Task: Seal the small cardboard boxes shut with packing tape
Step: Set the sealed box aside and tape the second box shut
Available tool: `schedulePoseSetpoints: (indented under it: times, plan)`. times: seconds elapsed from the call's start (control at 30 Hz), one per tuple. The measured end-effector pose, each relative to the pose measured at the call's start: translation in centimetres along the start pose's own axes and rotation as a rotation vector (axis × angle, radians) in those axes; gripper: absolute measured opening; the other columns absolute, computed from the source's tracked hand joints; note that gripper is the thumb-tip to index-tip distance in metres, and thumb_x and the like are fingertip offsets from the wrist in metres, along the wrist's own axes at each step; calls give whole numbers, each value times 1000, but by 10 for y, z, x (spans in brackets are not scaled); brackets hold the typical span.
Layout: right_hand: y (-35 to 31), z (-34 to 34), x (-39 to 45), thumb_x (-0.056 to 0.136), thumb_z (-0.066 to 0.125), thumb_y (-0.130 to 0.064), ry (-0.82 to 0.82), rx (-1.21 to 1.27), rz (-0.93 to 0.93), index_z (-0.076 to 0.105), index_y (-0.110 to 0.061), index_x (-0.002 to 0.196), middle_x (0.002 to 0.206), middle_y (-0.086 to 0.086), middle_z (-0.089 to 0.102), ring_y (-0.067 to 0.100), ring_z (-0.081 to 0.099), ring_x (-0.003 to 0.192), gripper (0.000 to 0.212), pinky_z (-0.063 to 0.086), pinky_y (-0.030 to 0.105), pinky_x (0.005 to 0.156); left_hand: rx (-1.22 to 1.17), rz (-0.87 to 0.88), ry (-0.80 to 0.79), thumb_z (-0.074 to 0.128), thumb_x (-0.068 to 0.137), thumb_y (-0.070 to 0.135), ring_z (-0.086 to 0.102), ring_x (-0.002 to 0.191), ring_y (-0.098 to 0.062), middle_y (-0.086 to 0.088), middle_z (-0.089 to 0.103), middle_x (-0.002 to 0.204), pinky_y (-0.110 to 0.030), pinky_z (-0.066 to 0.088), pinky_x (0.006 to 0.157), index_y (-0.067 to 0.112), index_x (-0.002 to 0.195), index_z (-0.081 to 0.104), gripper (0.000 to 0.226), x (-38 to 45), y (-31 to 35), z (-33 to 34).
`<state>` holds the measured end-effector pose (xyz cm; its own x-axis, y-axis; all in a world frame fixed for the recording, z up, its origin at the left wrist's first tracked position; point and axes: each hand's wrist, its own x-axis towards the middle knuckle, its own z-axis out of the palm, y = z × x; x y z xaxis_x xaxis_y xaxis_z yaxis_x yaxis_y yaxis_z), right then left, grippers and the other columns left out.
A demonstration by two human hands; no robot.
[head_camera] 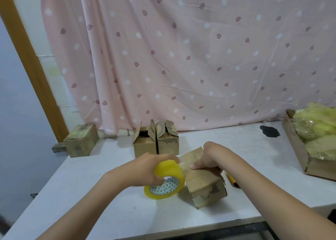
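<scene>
A small cardboard box (203, 181) lies tilted on the white table (91, 194) in front of me. My right hand (209, 158) holds its top, thumb pressing on the upper face. My left hand (151, 169) grips a roll of yellowish packing tape (165, 179) right against the box's left side, with a short strip of tape stretched from the roll onto the box top. Two open boxes (156, 141) stand side by side behind, flaps up. A closed, taped box (81, 139) sits at the table's far left corner.
A shallow cardboard tray (300, 149) holding crumpled yellowish plastic stands at the right. A yellow-handled tool (232, 180) lies just right of the box. A dark patch (270, 130) marks the table near the pink curtain (181, 58) at the back.
</scene>
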<state>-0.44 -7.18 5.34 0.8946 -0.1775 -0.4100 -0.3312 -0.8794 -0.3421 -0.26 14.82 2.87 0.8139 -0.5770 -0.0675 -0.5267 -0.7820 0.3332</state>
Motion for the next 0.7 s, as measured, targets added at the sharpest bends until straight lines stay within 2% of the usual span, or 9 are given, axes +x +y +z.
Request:
schedulePoseSetpoints:
  times: [0.1, 0.17, 0.23, 0.33, 0.4, 0.47, 0.53, 0.6, 0.7]
  plan:
    - [11, 1, 5, 75, 83, -42, -81, 218, 9, 31, 0, 140, 134, 22, 50, 35, 61, 103, 93, 53, 47, 93, -55, -9, 3, 71, 82, 25, 52, 65, -14, -1, 60, 90, -30, 47, 58, 61, 121, 47, 58, -2, -6, 2]
    - [19, 4, 8, 70, 87, -36, -104, 330, 22, 39, 1, 133, 126, 21, 55, 36, 63, 100, 87, 55, 50, 89, -44, -7, -4, 70, 83, 24, 47, 59, -11, 1, 57, 81, -27, 43, 54, 60, 123, 51, 57, 0, -6, 5]
    - [27, 7, 10, 66, 90, -35, -130, 407, 39, 49, 2, 121, 114, 20, 62, 35, 66, 97, 78, 57, 50, 85, 1, -12, -20, 68, 83, 21, 44, 55, -9, 3, 56, 81, -21, 39, 50, 56, 127, 54, 58, 2, -4, 4]
    - [30, 6, 11, 69, 89, -33, -168, 448, 42, 55, 0, 100, 101, 16, 67, 31, 68, 92, 56, 57, 47, 86, 51, -33, -67, 69, 83, 21, 50, 61, -10, 6, 58, 88, -17, 38, 49, 57, 129, 55, 60, 3, -6, 2]
    - [30, 5, 10, 69, 88, -33, -186, 438, 51, 56, 0, 97, 100, 16, 67, 31, 68, 91, 54, 57, 46, 87, 74, -30, -92, 69, 84, 23, 57, 71, -17, 2, 63, 94, -20, 40, 52, 60, 129, 54, 61, 5, -10, 3]
    - [30, 5, 11, 69, 88, -35, -181, 424, 45, 55, 1, 103, 102, 16, 66, 31, 68, 91, 60, 57, 46, 87, 90, -31, -103, 70, 84, 23, 59, 75, -21, -1, 65, 97, -23, 41, 54, 61, 129, 53, 61, 7, -10, 4]
    - [27, 3, 10, 70, 86, -41, -166, 376, 35, 50, 2, 120, 110, 16, 63, 32, 66, 98, 75, 56, 46, 90, 123, -21, -104, 69, 87, 21, 53, 68, -17, 1, 62, 89, -21, 37, 52, 58, 132, 54, 60, 9, -5, 3]
    - [20, 2, 6, 78, 76, -53, -131, 168, 43, 40, 0, 135, 128, 17, 57, 32, 60, 113, 86, 50, 43, 99, 167, -4, -100, 68, 89, 20, 47, 61, -11, 6, 52, 76, -22, 34, 50, 53, 135, 53, 58, 11, 2, 3]
    - [4, 5, 1, 86, 65, -57, 62, -125, 29, 40, -7, 138, 140, 11, 50, 28, 52, 125, 77, 44, 34, 101, 208, 38, -94, 66, 91, 21, 45, 67, -12, 2, 51, 78, -30, 41, 59, 50, 137, 53, 56, 17, 10, 6]
